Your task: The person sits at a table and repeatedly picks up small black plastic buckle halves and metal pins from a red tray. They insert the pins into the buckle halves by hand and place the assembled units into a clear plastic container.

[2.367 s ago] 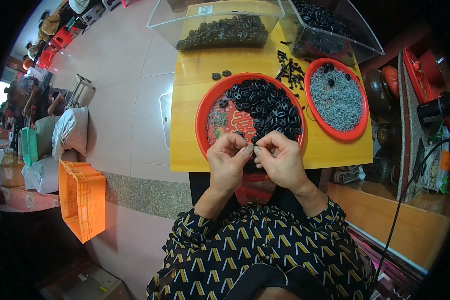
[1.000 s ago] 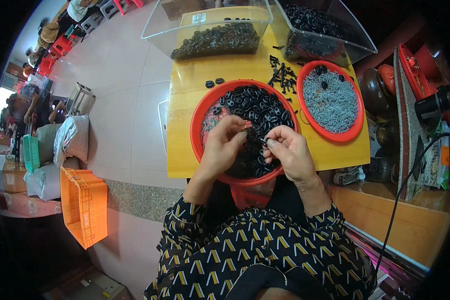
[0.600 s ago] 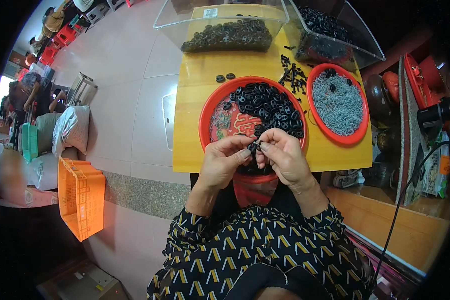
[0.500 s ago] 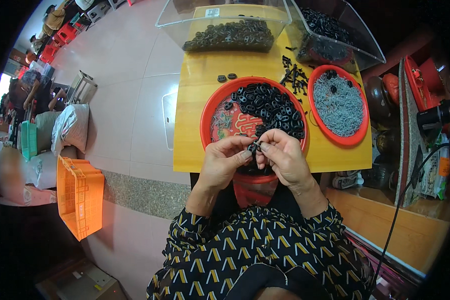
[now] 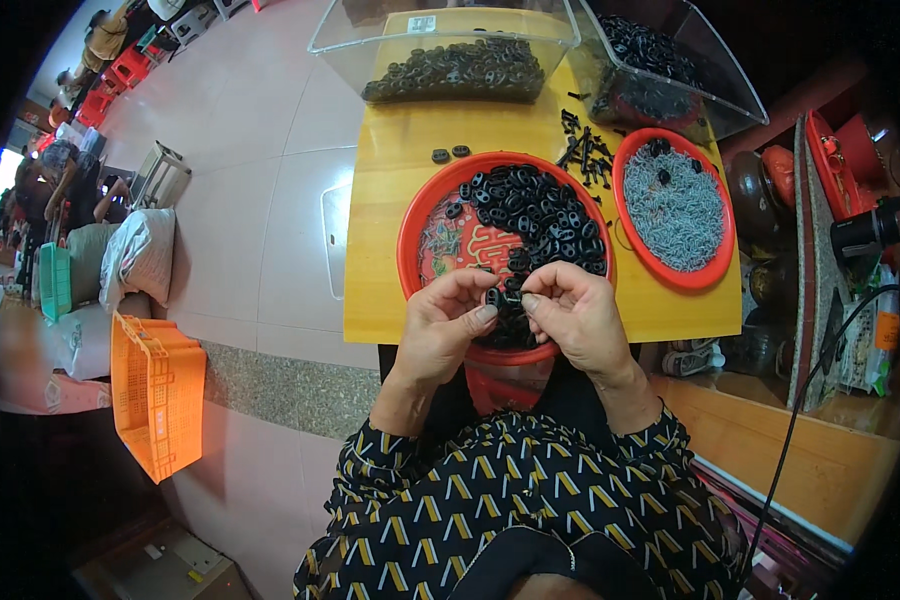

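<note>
Probably for steadiness, the left hand (image 5: 440, 322) pinches 1 two-holed black piece (image 5: 493, 297); the right hand (image 5: 578, 316) pinches an indistinct small part (image 5: 519, 297).

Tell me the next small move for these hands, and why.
Probably ease the right hand toward the black piece: the left hand pinches it over the round red tray, and the right fingertips sit close beside it, any held part too small to tell.
</note>
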Tool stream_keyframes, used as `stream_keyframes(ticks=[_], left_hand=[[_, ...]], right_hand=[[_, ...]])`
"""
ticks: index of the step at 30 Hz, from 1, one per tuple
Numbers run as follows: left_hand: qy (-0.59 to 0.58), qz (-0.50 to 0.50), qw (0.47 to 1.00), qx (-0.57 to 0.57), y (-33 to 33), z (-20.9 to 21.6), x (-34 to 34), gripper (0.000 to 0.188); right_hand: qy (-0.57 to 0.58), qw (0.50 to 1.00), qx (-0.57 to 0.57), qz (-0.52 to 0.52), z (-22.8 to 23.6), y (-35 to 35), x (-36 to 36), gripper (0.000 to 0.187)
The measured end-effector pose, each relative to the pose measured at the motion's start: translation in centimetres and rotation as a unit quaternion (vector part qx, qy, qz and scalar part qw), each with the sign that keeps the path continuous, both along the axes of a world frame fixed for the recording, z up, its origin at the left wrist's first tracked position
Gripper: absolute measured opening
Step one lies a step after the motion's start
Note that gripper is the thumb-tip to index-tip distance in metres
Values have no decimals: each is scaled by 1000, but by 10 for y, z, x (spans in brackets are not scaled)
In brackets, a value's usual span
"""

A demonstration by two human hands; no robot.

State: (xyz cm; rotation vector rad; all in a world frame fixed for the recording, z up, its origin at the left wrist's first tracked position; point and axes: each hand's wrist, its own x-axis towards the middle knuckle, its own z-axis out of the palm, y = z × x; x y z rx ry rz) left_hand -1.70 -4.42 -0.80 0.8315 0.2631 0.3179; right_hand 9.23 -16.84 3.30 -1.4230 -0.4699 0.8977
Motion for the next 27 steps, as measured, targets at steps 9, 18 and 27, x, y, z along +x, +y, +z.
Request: stream_keyframes(ticks=[9,18,27], left_hand=[[4,1,999,47,-3,6,0,27],[-10,-14,992,125,-6,7,0,27],[-4,-9,990,141,-7,5,-1,26]], right_hand=[[-56,998,-12,15,-4,0,0,7],[-69,997,-31,32,-3,-1,0,7],[14,999,-23,44,2,2,1,10]])
